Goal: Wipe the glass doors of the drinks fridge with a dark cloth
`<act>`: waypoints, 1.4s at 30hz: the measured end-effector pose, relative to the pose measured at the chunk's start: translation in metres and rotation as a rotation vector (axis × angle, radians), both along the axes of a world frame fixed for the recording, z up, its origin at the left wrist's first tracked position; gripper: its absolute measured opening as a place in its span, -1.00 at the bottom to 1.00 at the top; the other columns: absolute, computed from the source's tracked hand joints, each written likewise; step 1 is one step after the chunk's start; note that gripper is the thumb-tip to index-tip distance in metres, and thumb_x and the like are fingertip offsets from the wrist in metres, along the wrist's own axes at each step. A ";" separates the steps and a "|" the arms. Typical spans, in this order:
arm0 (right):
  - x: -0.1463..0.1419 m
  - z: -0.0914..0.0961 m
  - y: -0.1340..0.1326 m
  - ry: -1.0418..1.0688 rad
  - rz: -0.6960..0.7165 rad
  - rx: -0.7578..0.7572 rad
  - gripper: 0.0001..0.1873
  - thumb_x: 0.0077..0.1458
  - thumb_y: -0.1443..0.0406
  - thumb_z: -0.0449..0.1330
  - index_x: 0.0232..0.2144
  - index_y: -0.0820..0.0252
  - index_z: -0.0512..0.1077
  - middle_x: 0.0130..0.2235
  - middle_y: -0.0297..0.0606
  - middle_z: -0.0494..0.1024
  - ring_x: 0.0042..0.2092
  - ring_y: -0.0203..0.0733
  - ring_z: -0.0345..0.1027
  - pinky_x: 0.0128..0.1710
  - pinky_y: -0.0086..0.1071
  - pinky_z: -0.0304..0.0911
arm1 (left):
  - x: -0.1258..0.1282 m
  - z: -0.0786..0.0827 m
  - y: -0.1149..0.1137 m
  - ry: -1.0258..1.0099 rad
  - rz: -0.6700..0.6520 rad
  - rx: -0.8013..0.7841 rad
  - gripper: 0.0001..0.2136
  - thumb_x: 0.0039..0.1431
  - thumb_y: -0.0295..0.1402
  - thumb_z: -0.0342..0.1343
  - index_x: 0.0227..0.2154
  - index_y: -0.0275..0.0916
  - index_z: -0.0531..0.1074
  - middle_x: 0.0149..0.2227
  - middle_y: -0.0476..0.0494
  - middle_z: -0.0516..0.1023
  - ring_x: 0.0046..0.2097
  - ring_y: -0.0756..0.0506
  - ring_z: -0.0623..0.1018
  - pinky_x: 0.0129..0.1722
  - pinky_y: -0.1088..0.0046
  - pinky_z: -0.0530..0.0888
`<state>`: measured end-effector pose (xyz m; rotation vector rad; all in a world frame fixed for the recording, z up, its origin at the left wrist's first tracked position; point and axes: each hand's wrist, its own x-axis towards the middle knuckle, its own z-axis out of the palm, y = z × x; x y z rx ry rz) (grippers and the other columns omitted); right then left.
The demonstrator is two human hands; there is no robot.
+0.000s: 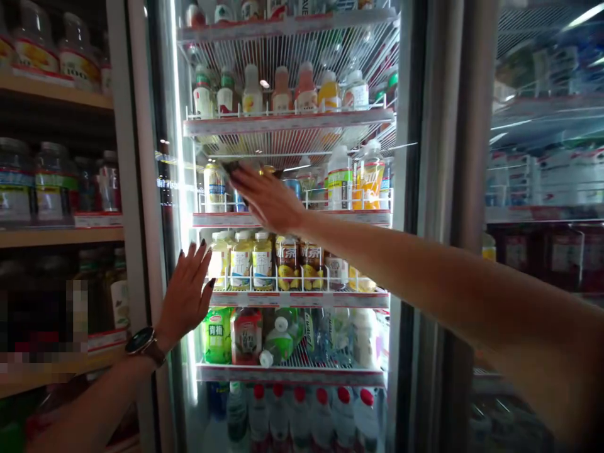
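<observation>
My left hand (pixel 189 289) is open, with its fingers stretched up and dark nails showing. It is held flat at the left side of the cooler's glass door (pixel 165 264), and a dark watch (pixel 140 341) is on its wrist. Reaching in from the right, my right hand (pixel 267 192) has its fingers extended to the left, level with the middle drinks shelf. Motion blurs those fingers. A dark patch shows by their tips; what it is, I cannot make out. Behind the hands stand bottled drinks, among them yellow-labelled tea bottles (pixel 241 261) and an orange drink bottle (pixel 370 176).
Lower in the lit cooler, a green-labelled bottle (pixel 279 345) lies tilted near upright bottles. Red-capped bottles (pixel 299 409) line the bottom. A wooden shelf (pixel 61 237) with jars stands at left. The metal door frame (pixel 453 189) and another drinks cooler (pixel 547 214) are at right.
</observation>
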<state>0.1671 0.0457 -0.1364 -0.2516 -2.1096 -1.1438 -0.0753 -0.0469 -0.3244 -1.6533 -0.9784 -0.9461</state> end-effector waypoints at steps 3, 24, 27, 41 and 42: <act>-0.014 0.021 -0.002 0.354 0.002 -0.052 -0.29 0.33 0.37 -0.10 0.48 0.21 -0.06 0.53 -0.19 0.00 0.56 0.06 -0.35 0.52 0.25 -0.38 | 0.004 -0.009 0.006 -0.060 -0.025 -0.003 -0.33 0.45 -0.33 -0.10 0.51 -0.11 -0.24 0.54 -0.19 -0.11 0.54 -0.28 -0.10 0.50 -0.10 0.03; 0.037 -0.073 -0.007 0.431 0.011 -0.179 -0.22 0.36 0.31 -0.04 0.50 0.44 -0.21 0.53 0.08 -0.10 0.56 0.11 -0.43 0.54 0.16 -0.22 | 0.160 0.084 0.072 -0.272 -0.302 0.084 -0.34 0.49 -0.05 -0.25 0.51 -0.21 -0.22 0.54 -0.27 -0.14 0.56 -0.23 -0.22 0.51 -0.16 -0.21; 0.056 -0.137 -0.006 0.398 0.007 -0.232 -0.18 0.31 0.32 0.01 0.49 0.47 -0.19 0.52 0.14 -0.10 0.56 0.15 -0.43 0.53 0.19 -0.17 | 0.173 0.025 0.065 -0.208 -0.268 0.036 -0.26 0.46 -0.02 -0.19 0.50 -0.30 -0.27 0.54 -0.35 -0.19 0.55 -0.29 -0.22 0.50 -0.17 -0.11; 0.158 -0.125 0.000 0.189 -0.140 -0.035 -0.21 0.38 0.14 0.09 0.49 0.26 -0.08 0.53 -0.04 -0.05 0.56 0.09 -0.38 0.53 0.20 -0.31 | 0.202 0.058 0.059 -0.156 -0.078 0.050 -0.17 0.20 -0.54 -0.01 0.49 -0.37 -0.24 0.53 -0.41 -0.28 0.54 -0.39 -0.21 0.48 -0.22 0.02; 0.160 -0.106 0.001 0.270 -0.157 -0.021 -0.21 0.39 0.11 0.07 0.50 0.23 -0.10 0.54 -0.06 -0.11 0.56 0.10 -0.43 0.53 0.22 -0.35 | 0.210 0.085 0.065 -0.180 -0.097 0.068 -0.16 0.19 -0.57 -0.02 0.50 -0.33 -0.23 0.54 -0.39 -0.27 0.54 -0.38 -0.21 0.49 -0.22 0.01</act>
